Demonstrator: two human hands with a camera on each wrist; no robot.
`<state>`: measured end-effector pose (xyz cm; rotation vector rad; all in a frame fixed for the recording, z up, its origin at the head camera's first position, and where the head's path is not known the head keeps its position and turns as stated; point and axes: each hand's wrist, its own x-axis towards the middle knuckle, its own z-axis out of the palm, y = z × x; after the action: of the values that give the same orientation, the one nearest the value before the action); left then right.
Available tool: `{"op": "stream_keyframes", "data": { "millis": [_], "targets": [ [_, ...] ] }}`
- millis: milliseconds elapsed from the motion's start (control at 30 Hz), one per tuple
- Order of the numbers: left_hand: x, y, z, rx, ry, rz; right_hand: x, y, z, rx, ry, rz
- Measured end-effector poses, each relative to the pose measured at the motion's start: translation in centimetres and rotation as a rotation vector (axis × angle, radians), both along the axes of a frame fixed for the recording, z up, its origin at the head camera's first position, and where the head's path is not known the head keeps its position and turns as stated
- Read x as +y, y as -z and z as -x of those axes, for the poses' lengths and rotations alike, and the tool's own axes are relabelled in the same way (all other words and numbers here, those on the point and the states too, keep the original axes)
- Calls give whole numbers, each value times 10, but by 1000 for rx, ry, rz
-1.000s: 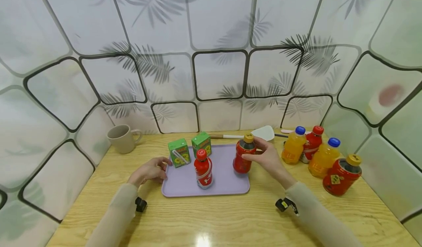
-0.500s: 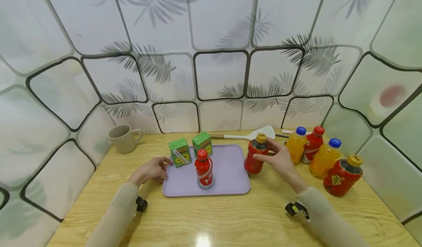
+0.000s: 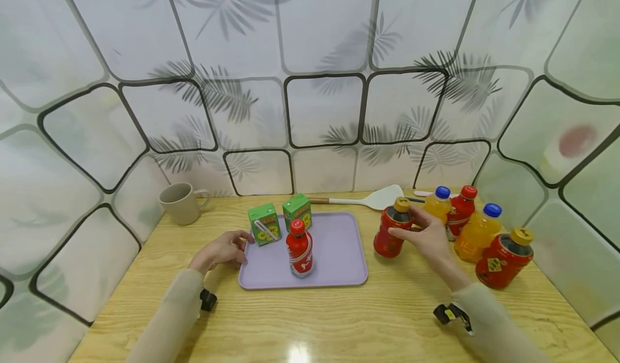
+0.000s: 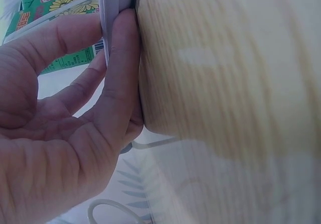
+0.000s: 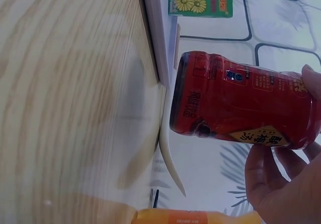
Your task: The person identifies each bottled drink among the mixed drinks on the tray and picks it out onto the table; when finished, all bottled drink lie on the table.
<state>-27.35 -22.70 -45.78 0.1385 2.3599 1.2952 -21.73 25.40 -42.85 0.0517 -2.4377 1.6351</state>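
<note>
My right hand [image 3: 430, 240] grips a dark drink bottle [image 3: 389, 233] with a red label and gold cap, just right of the lilac tray [image 3: 336, 263]. In the right wrist view the bottle's base [image 5: 181, 96] hangs clear of the wooden table. My left hand [image 3: 224, 251] pinches the tray's left edge between thumb and fingers, as the left wrist view shows along the tray rim [image 4: 116, 3]. A red-capped bottle [image 3: 300, 250] stands upright on the tray. Two green juice boxes, one at the left [image 3: 264, 226] and one behind [image 3: 297, 212], stand at its back.
Orange juice bottles [image 3: 477, 234], a red-capped bottle [image 3: 460, 210] and a second gold-capped bottle [image 3: 504, 260] stand at the right. A white spatula [image 3: 385, 197] lies behind the tray. A beige mug [image 3: 179, 204] stands back left, and a patterned curtain [image 3: 324, 110] encloses the table.
My right hand has carried the gold-capped bottle rightward, from over the tray's right part to beyond its right edge. The left hand stays at the tray's left edge.
</note>
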Motion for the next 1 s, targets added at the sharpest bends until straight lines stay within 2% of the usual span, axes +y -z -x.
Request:
{"op": "stream_keyframes", "data": {
  "millis": [167, 567, 1000],
  "targets": [
    [-1, 2, 2, -13, -28, -1, 7, -1, -7, -12, 28, -10],
    [-1, 2, 2, -1, -7, -9, 24, -6, -23, -47, 75, -29],
    [-2, 4, 3, -6, -33, 5, 38, -8, -32, -101, 136, -67]
  ]
}}
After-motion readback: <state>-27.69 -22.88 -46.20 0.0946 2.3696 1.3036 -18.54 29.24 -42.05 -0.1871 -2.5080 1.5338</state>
